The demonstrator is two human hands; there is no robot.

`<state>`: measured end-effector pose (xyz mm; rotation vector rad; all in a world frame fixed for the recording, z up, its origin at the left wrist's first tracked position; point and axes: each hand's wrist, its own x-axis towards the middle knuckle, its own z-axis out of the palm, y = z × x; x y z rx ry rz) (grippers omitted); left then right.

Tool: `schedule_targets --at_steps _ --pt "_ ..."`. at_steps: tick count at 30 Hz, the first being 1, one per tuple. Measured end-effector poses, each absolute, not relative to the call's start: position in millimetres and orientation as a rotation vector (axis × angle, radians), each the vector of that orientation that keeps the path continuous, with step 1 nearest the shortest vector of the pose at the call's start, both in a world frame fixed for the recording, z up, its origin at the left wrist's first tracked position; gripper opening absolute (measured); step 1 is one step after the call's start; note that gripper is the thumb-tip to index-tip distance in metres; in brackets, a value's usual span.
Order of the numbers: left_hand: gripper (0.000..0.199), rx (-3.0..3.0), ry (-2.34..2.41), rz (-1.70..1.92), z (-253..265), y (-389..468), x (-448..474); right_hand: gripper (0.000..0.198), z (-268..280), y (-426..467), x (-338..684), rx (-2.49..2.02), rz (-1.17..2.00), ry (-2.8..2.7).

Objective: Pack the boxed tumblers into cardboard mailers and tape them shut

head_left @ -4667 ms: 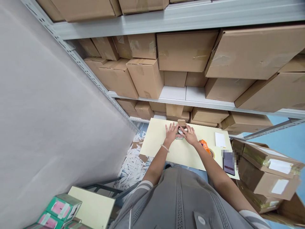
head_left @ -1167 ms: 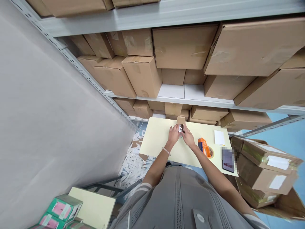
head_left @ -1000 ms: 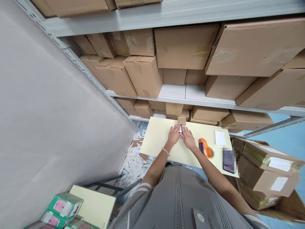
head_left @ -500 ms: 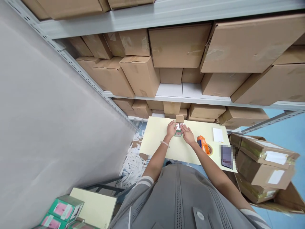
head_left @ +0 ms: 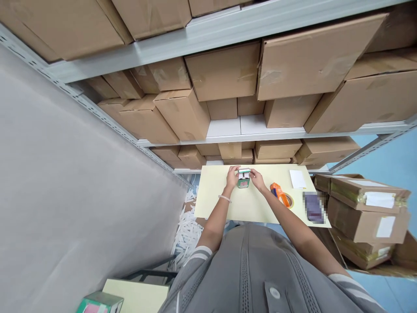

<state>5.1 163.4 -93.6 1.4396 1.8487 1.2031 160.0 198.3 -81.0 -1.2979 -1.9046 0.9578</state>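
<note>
A small green box [head_left: 243, 183] with a pink label stands on the pale yellow table [head_left: 211, 204], white showing at its partly raised top. My left hand [head_left: 232, 177] grips the box's left side, its fingers curled toward the back edge. At the upper right, my right hand [head_left: 257, 179] pinches the lid flap [head_left: 244, 170] by its corner. The inside of the box is too small to make out. Just right of my right forearm lie an orange tape dispenser [head_left: 276, 191] and a roll of tape [head_left: 288, 200].
White paper [head_left: 297, 178] and a blurred dark phone-like object [head_left: 314, 208] lie at the table's right. Shelves of cardboard boxes [head_left: 224, 74] rise behind. Stacked cartons [head_left: 368, 217] stand to the right; shredded paper [head_left: 187, 234] covers the floor at left. Another green box [head_left: 100, 300] sits lower left.
The brown inner side of the flap, raised behind the box before, has turned over toward me. My hands have gone from lying over the box top to holding its sides and flap. The view has shifted.
</note>
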Motion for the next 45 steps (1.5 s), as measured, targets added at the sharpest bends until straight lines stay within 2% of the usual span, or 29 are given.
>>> schedule_targets --at_steps 10,15,20,25,41,45 --pt "0.039 1.477 1.779 1.088 -95.8 142.9 2.5 0.039 -75.0 201.5 170.2 -1.304 0.98 -1.916" --pt "0.039 1.427 1.748 1.054 -97.9 137.7 5.9 0.037 -78.7 200.7 171.9 -1.253 1.01 -2.001" --pt "0.051 1.484 1.683 0.995 -101.0 134.2 4.7 0.036 -82.3 203.1 175.1 -1.199 1.056 -2.084" --pt "0.045 1.46 1.689 1.042 -102.0 134.5 5.3 0.032 -87.6 206.3 176.7 -1.165 1.065 -2.13" --pt "0.043 1.431 1.7 1.043 -104.8 130.2 11.5 0.034 -100.6 201.9 178.9 -1.17 1.026 -2.131" --pt "0.041 1.383 1.714 1.096 -107.6 131.9 15.8 0.041 -101.9 197.9 176.3 -1.233 1.047 -2.04"
